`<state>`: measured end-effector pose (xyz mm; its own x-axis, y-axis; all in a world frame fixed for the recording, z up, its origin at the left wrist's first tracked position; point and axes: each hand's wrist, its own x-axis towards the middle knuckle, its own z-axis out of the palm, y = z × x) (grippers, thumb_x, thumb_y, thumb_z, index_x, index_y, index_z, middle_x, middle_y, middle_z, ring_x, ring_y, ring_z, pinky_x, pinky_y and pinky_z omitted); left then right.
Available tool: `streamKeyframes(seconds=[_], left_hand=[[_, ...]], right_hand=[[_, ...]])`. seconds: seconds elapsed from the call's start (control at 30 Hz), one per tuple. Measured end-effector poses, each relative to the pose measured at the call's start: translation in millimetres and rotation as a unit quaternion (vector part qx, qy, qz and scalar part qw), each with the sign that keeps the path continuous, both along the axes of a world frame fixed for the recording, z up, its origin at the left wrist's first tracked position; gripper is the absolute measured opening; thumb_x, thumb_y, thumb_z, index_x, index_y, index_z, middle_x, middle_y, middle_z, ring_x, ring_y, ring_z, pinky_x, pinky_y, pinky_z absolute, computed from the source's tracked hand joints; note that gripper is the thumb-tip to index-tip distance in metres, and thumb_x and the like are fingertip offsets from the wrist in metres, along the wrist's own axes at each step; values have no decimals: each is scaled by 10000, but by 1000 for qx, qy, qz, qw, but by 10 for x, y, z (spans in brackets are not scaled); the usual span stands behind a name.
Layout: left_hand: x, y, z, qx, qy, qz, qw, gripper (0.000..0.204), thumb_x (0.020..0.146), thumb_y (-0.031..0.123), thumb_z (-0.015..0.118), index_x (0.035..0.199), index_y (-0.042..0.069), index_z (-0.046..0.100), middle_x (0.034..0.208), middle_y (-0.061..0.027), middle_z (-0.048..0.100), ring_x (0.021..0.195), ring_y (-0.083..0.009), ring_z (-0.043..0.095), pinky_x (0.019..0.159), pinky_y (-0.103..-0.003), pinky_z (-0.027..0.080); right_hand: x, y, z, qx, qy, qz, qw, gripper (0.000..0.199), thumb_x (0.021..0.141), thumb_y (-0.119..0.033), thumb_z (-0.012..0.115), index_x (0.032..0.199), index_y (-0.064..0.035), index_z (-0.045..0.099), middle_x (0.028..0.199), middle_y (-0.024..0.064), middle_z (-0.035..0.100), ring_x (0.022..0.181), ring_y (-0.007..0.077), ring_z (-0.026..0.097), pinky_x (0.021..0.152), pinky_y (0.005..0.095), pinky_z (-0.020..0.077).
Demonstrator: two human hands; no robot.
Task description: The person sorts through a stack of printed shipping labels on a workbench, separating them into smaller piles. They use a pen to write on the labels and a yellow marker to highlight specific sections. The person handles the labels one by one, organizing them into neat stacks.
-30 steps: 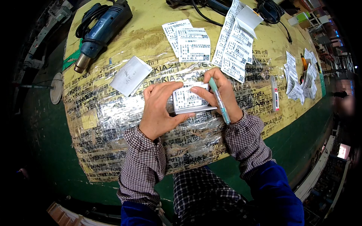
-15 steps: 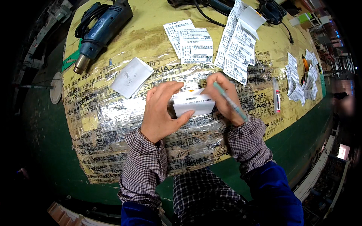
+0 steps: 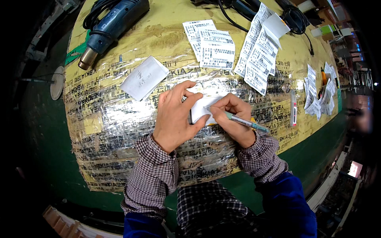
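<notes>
A small folded paper label [image 3: 199, 110], blank white side up, lies in front of me on the taped table. My left hand [image 3: 174, 113] pinches its left side, with the thumb on the near edge and the curled fingers at the far edge. A pen [image 3: 248, 122] with a clear, greenish barrel is gripped in my right hand [image 3: 234, 119], its tip touching or just over the white paper. My right fingers hide the label's right part. Beyond my left hand lies a folded white paper [image 3: 143, 78] with handwriting on it.
A blue heat gun [image 3: 107, 35] lies at the far left. Printed labels [image 3: 216, 49] and longer label strips [image 3: 260, 55] lie at the back. To the right are a thin clear case [image 3: 293, 109], crumpled label strips [image 3: 317, 95] and an orange-handled tool [image 3: 323, 75].
The label went from half raised with print showing to lying flat, white side up. My right hand turned the pen tip down onto it. The view shifted slightly.
</notes>
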<state>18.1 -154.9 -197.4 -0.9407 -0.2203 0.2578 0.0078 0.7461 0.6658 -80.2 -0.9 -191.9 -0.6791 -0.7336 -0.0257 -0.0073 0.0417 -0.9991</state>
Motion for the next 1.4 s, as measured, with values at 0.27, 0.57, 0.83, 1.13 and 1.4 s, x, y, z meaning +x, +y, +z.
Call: streamKeyframes(seconds=[0.27, 0.57, 0.83, 1.13, 1.4], left_hand=[[40, -54, 23, -30, -21, -39, 999, 424, 732, 275, 704, 1118, 131, 602, 1308, -116, 406, 1054, -223, 482, 920, -413, 305], [59, -73, 42, -39, -46, -33, 998, 557, 658, 304, 750, 1168, 141, 596, 1407, -80, 342, 1050, -207, 484, 932, -409, 296], [59, -65, 48, -43, -46, -31, 998, 542, 661, 326, 751, 1143, 126, 601, 1370, -98, 354, 1078, -223, 463, 936, -409, 304], [68, -70, 23, -38, -35, -29, 998, 558, 673, 344, 741, 1166, 129, 592, 1399, -94, 348, 1044, -218, 484, 928, -418, 296], [70, -59, 18, -40, -29, -24, 998, 541, 669, 324, 740, 1152, 127, 596, 1378, -97, 359, 1049, -220, 478, 933, -416, 298]], right_hand=[[3, -22, 43, 95, 163, -15, 982, 197, 802, -145, 684, 723, 7, 587, 613, 50, 602, 529, 56, 531, 458, 232, 410], [33, -30, 25, 124, 203, 2, 971, 232, 768, -159, 723, 691, 11, 585, 594, 54, 580, 517, 66, 500, 460, 229, 381], [36, -22, 57, 114, 212, 3, 971, 212, 785, -128, 697, 686, 14, 574, 609, 58, 575, 523, 77, 506, 467, 237, 386], [60, -28, 59, 124, 231, -8, 965, 233, 792, -132, 690, 679, 7, 541, 595, 46, 560, 512, 69, 480, 463, 233, 374], [59, 2, 46, 119, 211, -45, 969, 255, 796, -130, 688, 656, 3, 521, 579, 34, 543, 507, 61, 461, 461, 232, 361]])
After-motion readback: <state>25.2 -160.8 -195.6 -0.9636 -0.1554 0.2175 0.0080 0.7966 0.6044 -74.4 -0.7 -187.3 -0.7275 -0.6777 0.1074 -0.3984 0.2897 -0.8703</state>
